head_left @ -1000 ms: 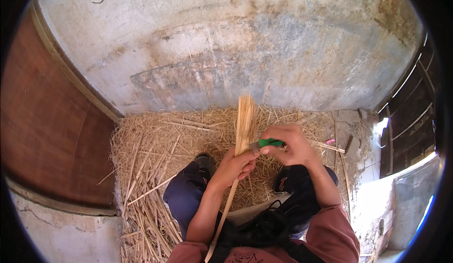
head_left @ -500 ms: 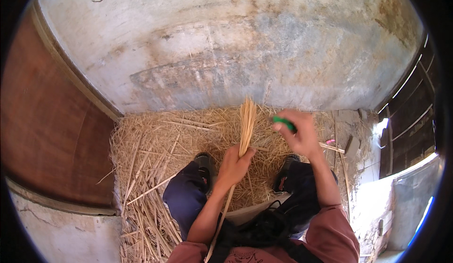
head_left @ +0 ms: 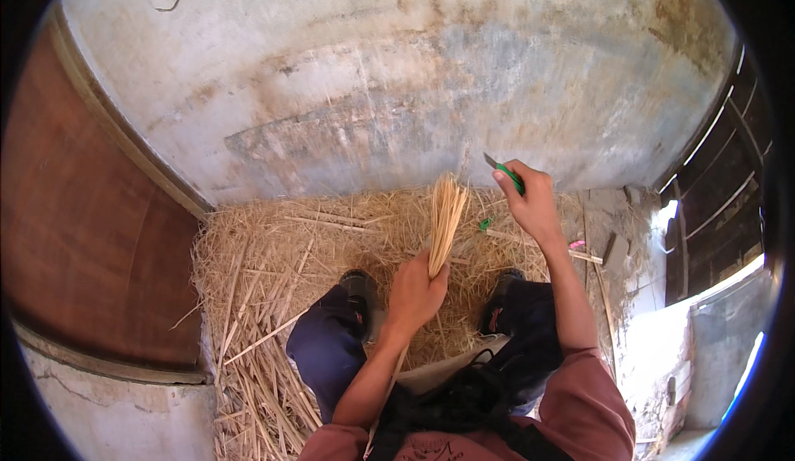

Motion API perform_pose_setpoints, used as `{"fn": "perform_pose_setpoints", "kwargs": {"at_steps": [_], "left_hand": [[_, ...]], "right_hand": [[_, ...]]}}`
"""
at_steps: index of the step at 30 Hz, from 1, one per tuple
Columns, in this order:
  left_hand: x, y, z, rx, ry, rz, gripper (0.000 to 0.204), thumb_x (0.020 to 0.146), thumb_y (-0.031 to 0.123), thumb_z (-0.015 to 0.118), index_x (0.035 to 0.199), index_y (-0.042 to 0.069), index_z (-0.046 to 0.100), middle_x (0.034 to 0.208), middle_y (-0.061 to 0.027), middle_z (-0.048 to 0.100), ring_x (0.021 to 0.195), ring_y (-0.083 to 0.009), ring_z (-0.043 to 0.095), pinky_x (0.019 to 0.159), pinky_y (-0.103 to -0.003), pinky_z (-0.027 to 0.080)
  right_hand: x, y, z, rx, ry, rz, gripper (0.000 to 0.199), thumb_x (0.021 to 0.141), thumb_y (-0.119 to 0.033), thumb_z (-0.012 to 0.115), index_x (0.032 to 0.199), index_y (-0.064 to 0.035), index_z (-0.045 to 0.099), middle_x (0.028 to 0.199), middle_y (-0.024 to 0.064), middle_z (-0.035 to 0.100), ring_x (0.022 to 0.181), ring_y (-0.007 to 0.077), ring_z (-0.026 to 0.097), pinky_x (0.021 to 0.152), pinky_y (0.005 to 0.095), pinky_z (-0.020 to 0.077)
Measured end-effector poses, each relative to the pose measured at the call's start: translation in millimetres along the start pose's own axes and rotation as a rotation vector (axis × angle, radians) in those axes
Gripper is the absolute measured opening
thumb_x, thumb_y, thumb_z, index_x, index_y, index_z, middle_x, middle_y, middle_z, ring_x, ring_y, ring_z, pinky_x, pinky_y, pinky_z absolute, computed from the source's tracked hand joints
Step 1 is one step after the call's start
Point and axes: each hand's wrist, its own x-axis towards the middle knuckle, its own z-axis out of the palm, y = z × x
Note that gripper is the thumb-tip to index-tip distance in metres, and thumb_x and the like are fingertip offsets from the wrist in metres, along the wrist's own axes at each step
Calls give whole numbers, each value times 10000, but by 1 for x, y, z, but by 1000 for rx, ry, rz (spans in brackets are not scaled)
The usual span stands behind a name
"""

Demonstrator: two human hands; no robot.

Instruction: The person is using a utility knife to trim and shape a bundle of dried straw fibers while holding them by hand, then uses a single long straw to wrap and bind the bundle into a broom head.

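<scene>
My left hand [head_left: 416, 294] is closed round a bamboo strip whose upper end is split into a fan of thin pale slivers [head_left: 448, 219]. The slivers point up toward the wall, and the strip's tail runs down along my left forearm. To the right, my right hand [head_left: 527, 194] grips a green-handled knife [head_left: 509, 176]. Its short dark blade points up and left, in the air apart from the slivers. The fingers of my right hand cover part of the handle.
Shavings [head_left: 364, 229] cover the floor between my shoes. Long split strips [head_left: 257, 378] are heaped at the left. A stained wall [head_left: 373, 88] rises ahead, with a brown door panel [head_left: 99, 213] at left. A small green object [head_left: 485, 224] and a block [head_left: 615, 251] lie at right.
My right hand has risen toward the wall with the knife, whose blade now shows clearly. The sliver bundle has tilted a little to the right in my left hand.
</scene>
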Motion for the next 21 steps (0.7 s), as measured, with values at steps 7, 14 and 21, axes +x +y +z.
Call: {"fn": "perform_pose_setpoints", "kwargs": {"at_steps": [7, 14, 21], "left_hand": [[3, -8, -5, 75, 47, -4, 225, 973, 172, 628, 937, -50, 641, 762, -284, 652, 780, -511, 651, 719, -562, 474], [0, -2, -6, 120, 55, -19, 222, 949, 164, 649, 1008, -50, 645, 818, -306, 668, 828, -533, 652, 767, -578, 497], [8, -15, -8, -453, -262, -241, 231, 989, 241, 656, 975, 16, 606, 623, -55, 537, 466, -173, 492, 456, -339, 381]], "right_hand": [[-44, -52, 6, 242, -349, -456, 215, 969, -258, 726, 1008, -46, 726, 831, 145, 699, 659, 345, 656, 609, 434, 521], [-34, -36, 31, 29, -152, -363, 259, 986, -297, 703, 1009, -41, 733, 780, 169, 693, 640, 396, 647, 598, 462, 505], [-9, -16, -1, 132, -69, -85, 247, 995, -269, 696, 979, -23, 717, 694, 128, 630, 591, 332, 620, 578, 433, 481]]}}
